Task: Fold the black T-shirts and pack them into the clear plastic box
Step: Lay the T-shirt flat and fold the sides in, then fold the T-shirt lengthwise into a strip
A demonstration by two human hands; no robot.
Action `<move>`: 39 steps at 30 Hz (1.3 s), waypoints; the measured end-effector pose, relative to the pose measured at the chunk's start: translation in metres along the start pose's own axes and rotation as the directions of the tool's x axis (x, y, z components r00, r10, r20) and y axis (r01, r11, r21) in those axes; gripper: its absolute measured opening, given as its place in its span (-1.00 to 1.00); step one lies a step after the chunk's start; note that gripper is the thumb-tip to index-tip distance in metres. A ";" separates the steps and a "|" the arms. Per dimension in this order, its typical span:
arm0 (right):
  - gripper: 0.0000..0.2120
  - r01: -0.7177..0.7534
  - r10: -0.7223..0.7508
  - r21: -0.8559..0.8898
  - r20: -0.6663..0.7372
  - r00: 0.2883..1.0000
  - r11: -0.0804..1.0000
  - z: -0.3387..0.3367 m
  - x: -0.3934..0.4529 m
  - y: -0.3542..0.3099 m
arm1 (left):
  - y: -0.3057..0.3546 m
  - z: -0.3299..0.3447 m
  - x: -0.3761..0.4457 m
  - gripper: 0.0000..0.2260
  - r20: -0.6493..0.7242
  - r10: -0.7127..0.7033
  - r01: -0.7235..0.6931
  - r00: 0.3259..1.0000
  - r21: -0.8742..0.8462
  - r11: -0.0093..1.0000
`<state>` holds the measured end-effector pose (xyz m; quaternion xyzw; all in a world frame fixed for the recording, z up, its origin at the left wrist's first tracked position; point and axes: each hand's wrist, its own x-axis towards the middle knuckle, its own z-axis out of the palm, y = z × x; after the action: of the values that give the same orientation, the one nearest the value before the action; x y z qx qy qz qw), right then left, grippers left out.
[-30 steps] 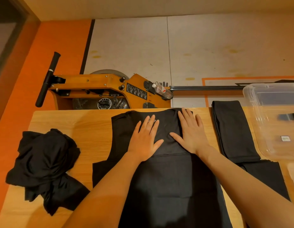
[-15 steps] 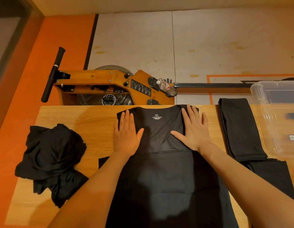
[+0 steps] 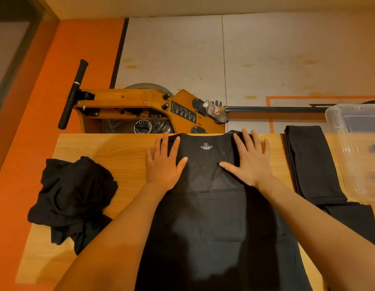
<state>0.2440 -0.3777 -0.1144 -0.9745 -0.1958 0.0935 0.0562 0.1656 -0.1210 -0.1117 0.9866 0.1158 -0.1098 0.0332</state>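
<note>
- My left hand (image 3: pixel 164 164) and right hand (image 3: pixel 252 161) lie flat with fingers spread on the collar end of the T-shirt (image 3: pixel 211 217), which fills the centre and bottom of the frame on the table (image 3: pixel 111 148); neither hand grips the cloth.
- The step looks like smoothing before the next fold, so I'd press lightly and sweep outward from the size print, pushing wrinkles off the sides.
- I'd keep the long side edges straight and parallel; a skewed edge now means a crooked fold.
- A folded shirt (image 3: pixel 312 162) waits at right, touching the plastic box (image 3: pixel 337 131) at the right edge.
- The crumpled pile (image 3: pixel 73 196) at left is not yet folded.
</note>
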 end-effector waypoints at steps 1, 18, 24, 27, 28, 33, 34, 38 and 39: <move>-0.09 -0.004 0.005 0.030 -0.035 0.999 1.000 -0.003 -0.004 0.000 | -0.001 -0.002 -0.002 -0.40 -0.007 -0.006 0.006 1.000 -0.007 1.000; -0.55 -0.384 0.402 0.240 -0.028 0.915 0.892 -0.017 -0.134 0.008 | -0.081 0.008 -0.138 -0.53 0.013 -0.170 0.170 0.985 -0.101 0.980; -0.45 -0.568 0.669 0.523 -0.005 0.744 0.636 -0.016 -0.137 0.002 | -0.078 0.007 -0.139 -0.70 -0.015 -0.280 0.269 0.960 -0.231 0.935; -0.47 -0.606 0.743 0.638 0.077 0.664 0.476 -0.020 -0.132 0.000 | -0.076 0.005 -0.134 -0.80 0.005 -0.348 0.331 0.938 -0.317 0.889; -0.50 -0.618 0.753 0.649 0.105 0.650 0.443 -0.021 -0.131 0.000 | -0.075 0.006 -0.132 -0.82 0.008 -0.363 0.343 0.932 -0.346 0.873; -0.69 -0.625 0.750 0.640 0.113 0.651 0.446 -0.019 -0.131 0.001 | -0.070 0.004 -0.130 -0.90 0.029 -0.411 0.386 0.911 -0.407 0.828; -0.73 -0.616 0.749 0.648 0.104 0.654 0.448 -0.019 -0.132 0.001 | -0.069 0.003 -0.129 -0.89 0.030 -0.414 0.390 0.910 -0.406 0.827; -0.72 -0.594 0.775 0.707 0.103 0.623 0.383 -0.022 -0.133 -0.002 | -0.068 -0.001 -0.129 -0.92 0.026 -0.436 0.397 0.899 -0.465 0.791; -0.70 -0.594 0.785 0.717 0.108 0.611 0.364 -0.022 -0.133 -0.002 | -0.068 -0.002 -0.130 -0.92 0.024 -0.439 0.394 0.898 -0.486 0.780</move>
<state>0.1274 -0.4292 -0.0715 -0.8688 0.2939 0.0490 0.3954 0.0266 -0.0836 -0.0831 0.9010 0.3558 -0.0374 0.2456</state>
